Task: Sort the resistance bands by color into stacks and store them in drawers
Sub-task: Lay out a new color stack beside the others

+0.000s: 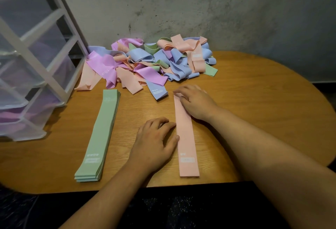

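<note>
A peach resistance band [186, 143] lies flat and straight on the wooden table [254, 101], running away from me. My right hand [196, 101] rests palm down on its far end. My left hand [156, 141] lies flat beside it, fingertips touching its left edge near the middle. A neat stack of green bands [100, 134] lies to the left. A tangled pile of pink, peach, blue and green bands [149, 63] sits at the back of the table.
A clear plastic drawer unit with a white frame [36, 61] stands at the left; pink or purple bands show in its lower drawers. A concrete wall runs behind the pile. The table's rounded edge curves on the right and near me.
</note>
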